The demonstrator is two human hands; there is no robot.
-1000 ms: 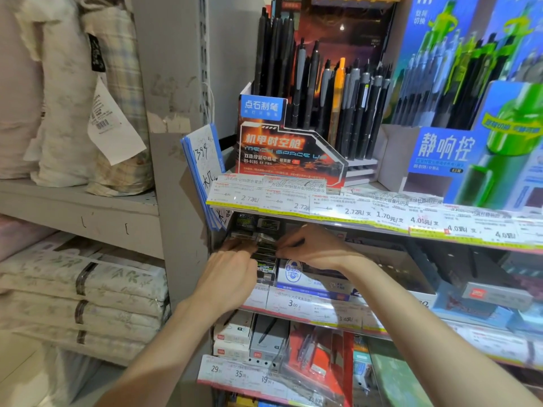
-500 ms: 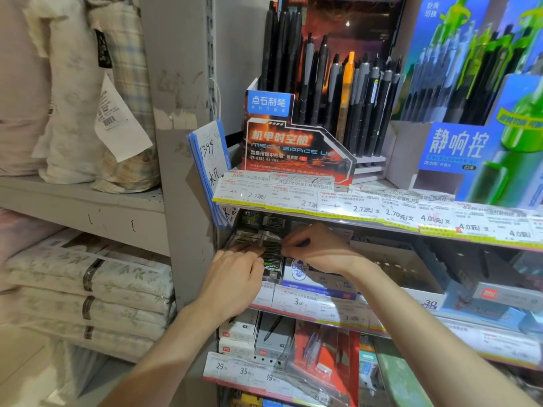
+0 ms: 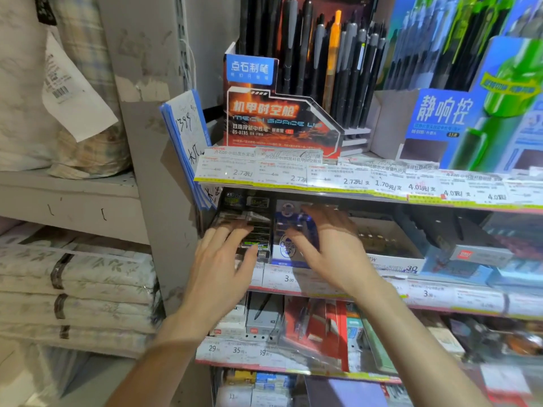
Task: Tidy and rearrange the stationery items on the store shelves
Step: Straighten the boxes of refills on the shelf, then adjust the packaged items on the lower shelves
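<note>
- Both hands are up at the middle shelf [image 3: 293, 282], right under the strip of price labels [image 3: 352, 179] that overhangs it from 12 o'clock.
- Left hand [image 3: 224, 259]: fingers spread and straight, tips reaching the stack of small dark packets [image 3: 255, 230] at the shelf's far-left end; blur hides whether they touch.
- Right hand [image 3: 329, 245]: open too, fingers splayed over the blue-and-white box [image 3: 286, 249] just beside those packets; contact is too blurred to call.
- The packets lie flat, piled one on another, long sides running 9 to 3 o'clock, printed ends facing out.
- The box stands upright, long axis 12 to 6 o'clock, front face outward.
- Crowding in: a grey upright post [image 3: 152, 142] at 9 o'clock, with a blue notepad [image 3: 188, 136] hanging beside it.
- At 3 o'clock of the right hand, an open white carton [image 3: 390, 259]; farther right, a red-logo box [image 3: 482, 254].
- Above, at 12 o'clock, an orange pen display [image 3: 279, 118] holds dark pens upright; a blue display [image 3: 458, 113] sits at its 3 o'clock.
- Folded bedding [image 3: 76, 283] is stacked well off at 9 o'clock.
</note>
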